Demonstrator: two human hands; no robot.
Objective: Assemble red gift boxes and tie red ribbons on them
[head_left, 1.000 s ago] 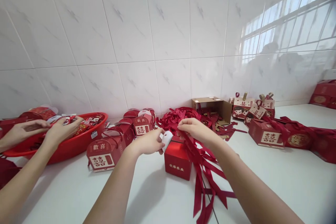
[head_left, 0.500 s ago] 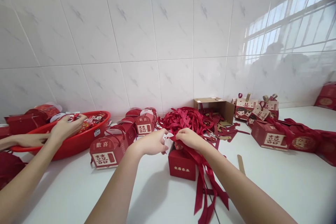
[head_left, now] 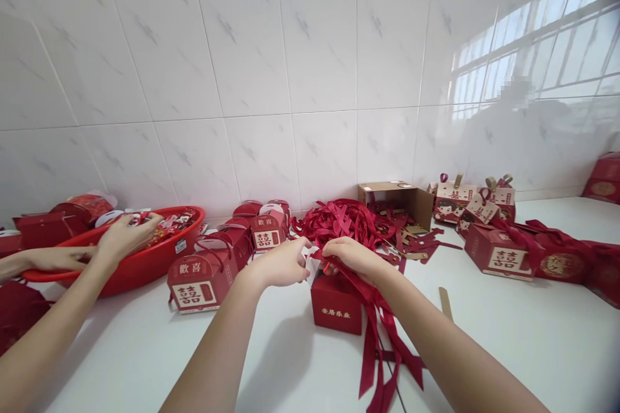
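Note:
A small red gift box (head_left: 336, 300) with gold characters stands on the white table in front of me. At its far left edge my left hand (head_left: 281, 264) is closed, pinching a white-backed flap of the box. My right hand (head_left: 351, 257) is closed over the top of the box with dark red ribbon (head_left: 371, 371) in its fingers. Loose ribbon ends hang from there to the table at the right. The right fingertips are partly hidden. Right behind the box lies a heap of red ribbons (head_left: 338, 222).
At left, another person's hands (head_left: 128, 235) are at a red basin (head_left: 138, 271) of wrapped sweets. Finished-looking gift boxes (head_left: 201, 277) stand left of me, more boxes (head_left: 504, 255) at right. An open cardboard box (head_left: 419, 210) and a tan strip (head_left: 445, 302) lie nearby.
My hands stay at the box top, with only slight finger movement; the white flap between them shows less. The other person's hand has shifted slightly right over the basin.

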